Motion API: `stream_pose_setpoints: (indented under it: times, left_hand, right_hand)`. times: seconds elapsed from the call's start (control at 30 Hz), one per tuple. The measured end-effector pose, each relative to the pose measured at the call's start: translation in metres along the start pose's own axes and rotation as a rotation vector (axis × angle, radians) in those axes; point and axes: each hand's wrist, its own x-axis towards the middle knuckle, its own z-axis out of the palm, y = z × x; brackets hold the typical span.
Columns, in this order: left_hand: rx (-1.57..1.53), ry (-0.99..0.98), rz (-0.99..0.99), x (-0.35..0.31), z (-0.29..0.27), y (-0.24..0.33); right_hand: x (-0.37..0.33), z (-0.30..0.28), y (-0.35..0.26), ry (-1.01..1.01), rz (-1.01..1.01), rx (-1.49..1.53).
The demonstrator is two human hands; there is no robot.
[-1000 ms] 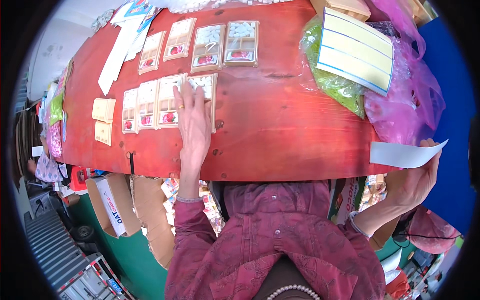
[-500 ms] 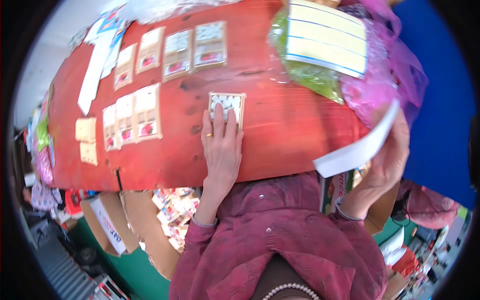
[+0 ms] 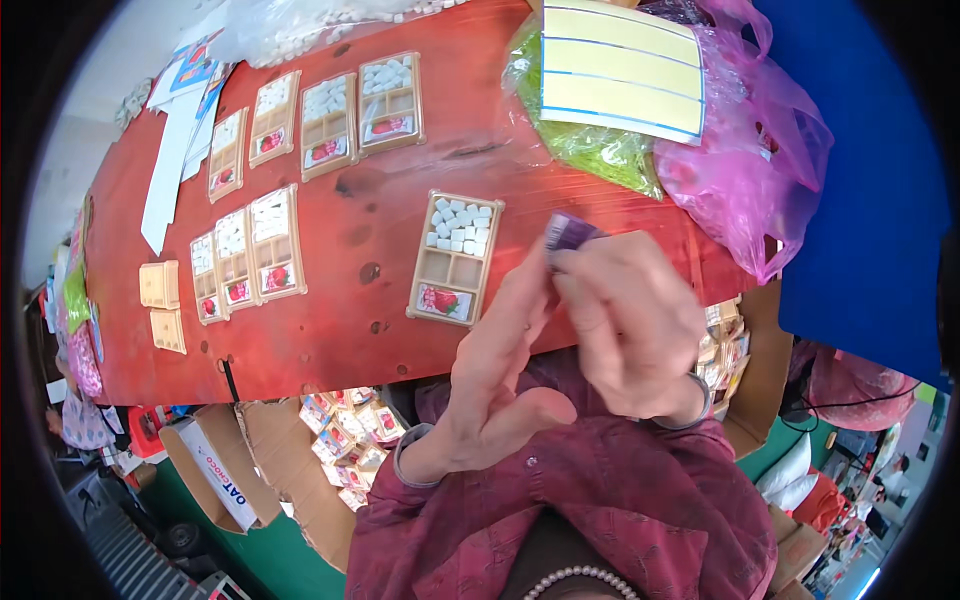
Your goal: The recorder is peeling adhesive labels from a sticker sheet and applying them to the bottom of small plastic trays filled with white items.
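Note:
In front of me on the red table lies a small beige compartment tray [image 3: 436, 265]. Its far part is filled with white cubes [image 3: 458, 225], its near part has a strawberry picture card [image 3: 444, 301], and the middle compartments look bare. My right hand [image 3: 635, 315], somewhat blurred, pinches a small purple printed piece [image 3: 573, 232] just right of the tray. Close beside it is my left hand [image 3: 490, 390], fingers stretched out and thumb apart. Its fingertips come up to the purple piece; whether they touch it I cannot tell.
Several similar trays [image 3: 388, 125] stand in two rows at the left, with two small beige pieces [image 3: 158, 285] beside them. A yellow lined sheet [image 3: 622, 80], green shreds in clear plastic [image 3: 600, 165] and a pink bag [image 3: 770, 140] lie right. Below, a carton [image 3: 275, 465] sits by small packs [image 3: 350, 440].
My left hand has left the tray and come right and nearer, uncovering the cubes. My right hand has moved left to meet it. The white strip it held no longer shows; a purple piece does.

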Motion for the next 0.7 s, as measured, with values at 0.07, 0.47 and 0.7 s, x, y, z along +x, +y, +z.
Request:
stream_pose_setpoints:
  times: [0.07,0.47,0.7]
  left_hand:
    - [-0.035,0.025,0.033,-0.005,-0.001,-0.002]
    - [-0.625,0.622,-0.114,-0.029,-0.05,-0.013]
    - [0.053,0.83,-0.058,-0.048,-0.061,-0.019]
  right_hand:
    - [0.005,0.004,0.002,-0.1,-0.08,-0.019]
    - [-0.025,-0.002,0.036,-0.469,0.456,0.182]
    - [-0.047,0.024,0.031,-0.37,0.62,0.267]
